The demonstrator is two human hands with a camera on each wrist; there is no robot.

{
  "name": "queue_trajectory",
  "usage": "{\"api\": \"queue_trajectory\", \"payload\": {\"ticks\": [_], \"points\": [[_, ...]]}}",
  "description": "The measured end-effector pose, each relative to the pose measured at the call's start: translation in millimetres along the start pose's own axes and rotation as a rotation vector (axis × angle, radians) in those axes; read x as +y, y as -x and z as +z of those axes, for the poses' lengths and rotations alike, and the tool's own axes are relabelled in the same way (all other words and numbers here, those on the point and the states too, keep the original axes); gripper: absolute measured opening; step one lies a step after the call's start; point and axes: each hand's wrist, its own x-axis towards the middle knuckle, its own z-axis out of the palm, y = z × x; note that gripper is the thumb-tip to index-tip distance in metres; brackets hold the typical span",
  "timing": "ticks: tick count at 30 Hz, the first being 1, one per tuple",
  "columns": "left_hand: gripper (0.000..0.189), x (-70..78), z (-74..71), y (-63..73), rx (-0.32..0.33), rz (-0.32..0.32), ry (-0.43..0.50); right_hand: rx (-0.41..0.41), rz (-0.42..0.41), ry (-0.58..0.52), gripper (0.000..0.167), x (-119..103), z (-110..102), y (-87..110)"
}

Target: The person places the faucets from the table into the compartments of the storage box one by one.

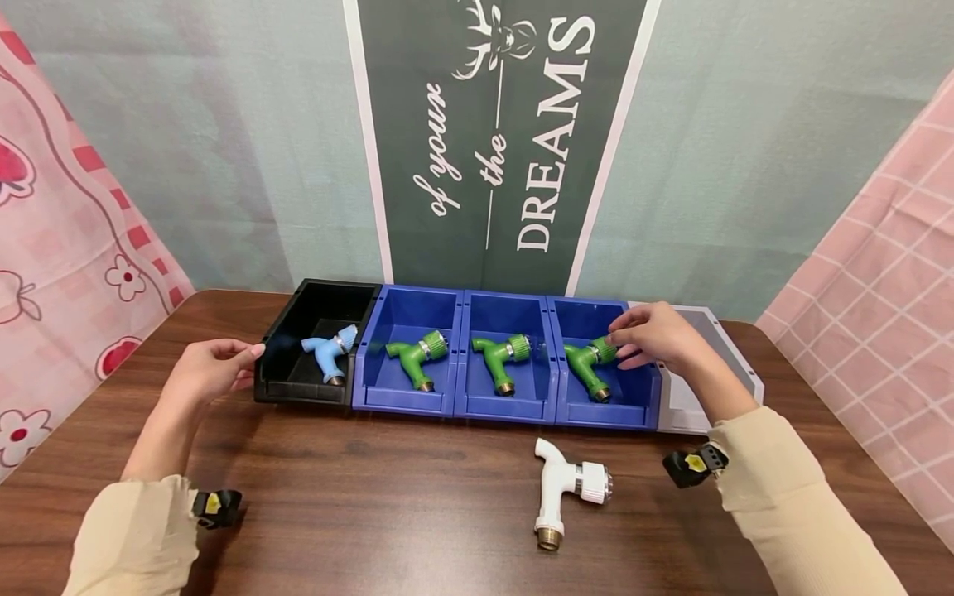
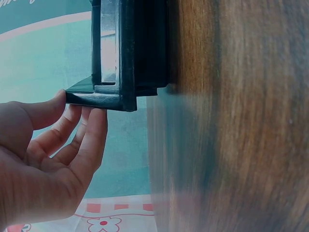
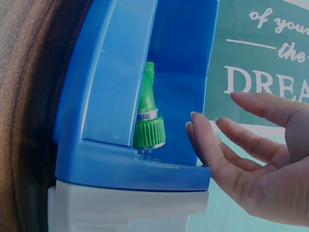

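Observation:
My left hand (image 1: 212, 370) pinches the left rim of a black bin (image 2: 116, 99), thumb on one side and fingertips against the other. A blue tap (image 1: 328, 354) lies inside that bin. Over the rightmost blue bin (image 1: 614, 414), my right hand (image 1: 654, 335) hovers with loosely bent, spread fingers and holds nothing. Below its fingertips a green tap (image 1: 590, 366) lies in the bin; the right wrist view shows its ribbed knob (image 3: 148, 134) apart from the fingers. Two more green taps, one on the left (image 1: 417, 360) and one in the middle (image 1: 503, 362), lie in the other blue bins.
A white tap (image 1: 552, 488) with a brass thread lies on the wooden table (image 1: 358, 513) in front of the bins. At the right end of the row stands a light grey bin (image 1: 681, 401), partly behind my right forearm. Curtains (image 1: 224, 165) hang behind and beside the table.

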Motion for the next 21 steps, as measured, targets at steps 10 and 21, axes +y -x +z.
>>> {"api": "queue_trajectory", "payload": {"ticks": [10, 21], "points": [[0.051, -0.8, 0.6, -0.2, 0.001, 0.001, -0.002, -0.034, -0.009, 0.006, 0.036, 3, -4, 6.1], [0.052, -0.1, -1.0, 0.2, -0.008, 0.005, 0.005, -0.056, -0.019, -0.008, 0.038, 2, -4, 12.9]]}}
